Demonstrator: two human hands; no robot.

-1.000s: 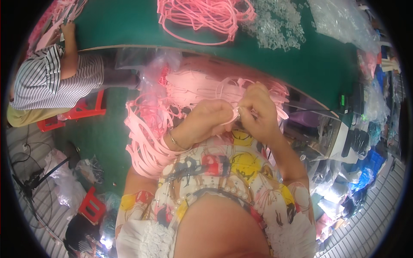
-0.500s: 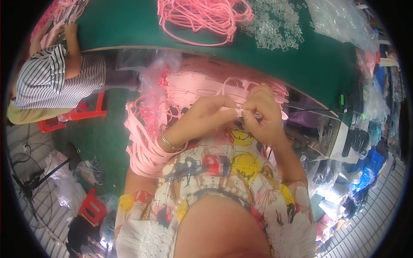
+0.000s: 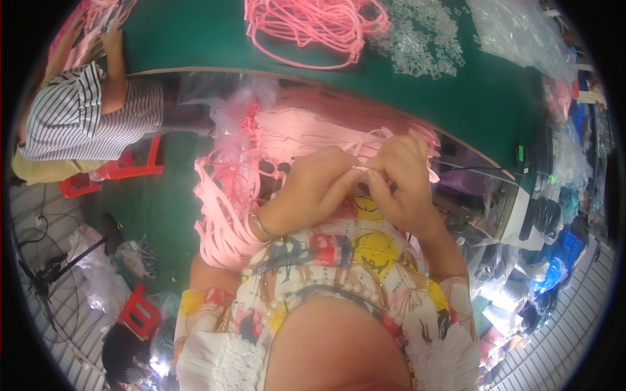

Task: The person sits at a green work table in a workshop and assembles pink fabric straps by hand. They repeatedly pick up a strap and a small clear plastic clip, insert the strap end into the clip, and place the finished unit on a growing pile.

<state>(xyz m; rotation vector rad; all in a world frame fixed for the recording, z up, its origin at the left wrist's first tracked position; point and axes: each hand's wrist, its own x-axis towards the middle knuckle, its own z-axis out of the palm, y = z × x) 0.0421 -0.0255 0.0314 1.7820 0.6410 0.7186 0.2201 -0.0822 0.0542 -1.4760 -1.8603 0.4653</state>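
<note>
My left hand [image 3: 313, 189] and my right hand [image 3: 401, 182] meet in front of my chest, thumbs and fingers pinched together. Between the fingertips runs a thin pink strap [image 3: 362, 169], gripped by both; any smaller piece there is hidden by the fingers. More pink straps [image 3: 218, 221] hang in a bundle over my left forearm, beside a bangle at the wrist. Just beyond my hands, a thick pile of flat pink straps [image 3: 297, 133] lies below the table edge.
On the green table [image 3: 189, 39] lie a tangled heap of pink straps [image 3: 306, 26], many small clear plastic clips [image 3: 424, 42] and a clear plastic bag [image 3: 515, 29]. A person in a striped top [image 3: 91, 117] works at the left. Red stools [image 3: 140, 313] stand on the floor.
My fingertips have drawn closer together on the strap, and my right fingers are raised slightly. The strap loop above my hands sits lower. The view has shifted slightly.
</note>
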